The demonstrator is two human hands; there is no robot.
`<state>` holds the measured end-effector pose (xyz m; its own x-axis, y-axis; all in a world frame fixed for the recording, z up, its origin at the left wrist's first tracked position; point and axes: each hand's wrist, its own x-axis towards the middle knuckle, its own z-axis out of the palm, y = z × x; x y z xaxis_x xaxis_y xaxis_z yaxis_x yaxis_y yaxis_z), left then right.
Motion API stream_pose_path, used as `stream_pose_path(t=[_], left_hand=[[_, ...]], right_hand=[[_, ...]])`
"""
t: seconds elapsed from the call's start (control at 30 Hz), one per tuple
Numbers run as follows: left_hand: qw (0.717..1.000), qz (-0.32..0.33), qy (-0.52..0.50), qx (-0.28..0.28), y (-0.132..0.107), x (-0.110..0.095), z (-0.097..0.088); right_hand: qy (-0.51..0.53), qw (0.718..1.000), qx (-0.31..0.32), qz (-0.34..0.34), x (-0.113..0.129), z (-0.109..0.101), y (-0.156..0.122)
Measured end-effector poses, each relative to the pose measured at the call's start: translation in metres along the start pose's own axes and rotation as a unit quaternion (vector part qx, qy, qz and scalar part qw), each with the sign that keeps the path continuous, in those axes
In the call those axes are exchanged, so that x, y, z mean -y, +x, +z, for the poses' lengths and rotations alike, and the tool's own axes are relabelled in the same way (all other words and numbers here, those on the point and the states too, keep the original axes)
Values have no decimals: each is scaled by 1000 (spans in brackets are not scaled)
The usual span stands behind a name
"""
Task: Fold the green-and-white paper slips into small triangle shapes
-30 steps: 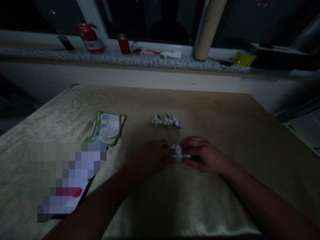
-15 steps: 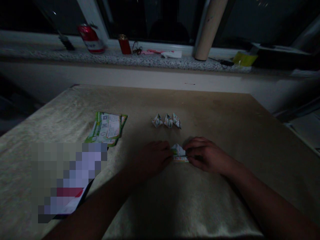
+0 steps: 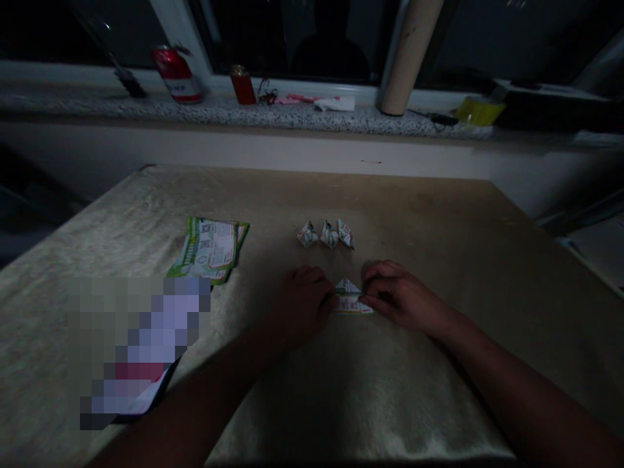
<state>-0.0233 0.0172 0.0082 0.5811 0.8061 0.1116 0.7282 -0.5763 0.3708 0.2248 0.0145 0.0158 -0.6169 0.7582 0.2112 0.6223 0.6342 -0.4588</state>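
Note:
A small sheet of printed paper (image 3: 349,303), folded to a peak at its far side, lies on the table between my hands. My left hand (image 3: 309,299) is closed at the paper's left edge, its fingertips partly hidden in shadow. On the right edge, my right hand (image 3: 392,292) pinches the paper between thumb and fingers. Just beyond stand three small folded paper boats in a row: the left boat (image 3: 307,234), the middle boat (image 3: 329,234) and the right boat (image 3: 346,234).
A stack of green-and-white printed leaflets (image 3: 212,250) lies to the left, with a lit, blurred-out device (image 3: 156,344) nearer me. On the granite windowsill (image 3: 292,120) stand a red can (image 3: 176,75), a red-orange cylinder (image 3: 242,86) and a cardboard tube (image 3: 409,58).
The paper's near part now shows a wider strip with orange print, and its peak looks lower. My right hand has shifted slightly up and left; my left hand stays at the left edge.

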Motion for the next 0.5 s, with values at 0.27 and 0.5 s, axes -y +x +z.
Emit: stream_pose_path(t=[0.27,0.5], left_hand=[[998,-50,41,-15,1,-5,5],[995,-58,85,-6,2,-10,3]], right_hand=[[-15,999,-7,37,-2,5,0],[-20,998,-26,54,-2,9,-1]])
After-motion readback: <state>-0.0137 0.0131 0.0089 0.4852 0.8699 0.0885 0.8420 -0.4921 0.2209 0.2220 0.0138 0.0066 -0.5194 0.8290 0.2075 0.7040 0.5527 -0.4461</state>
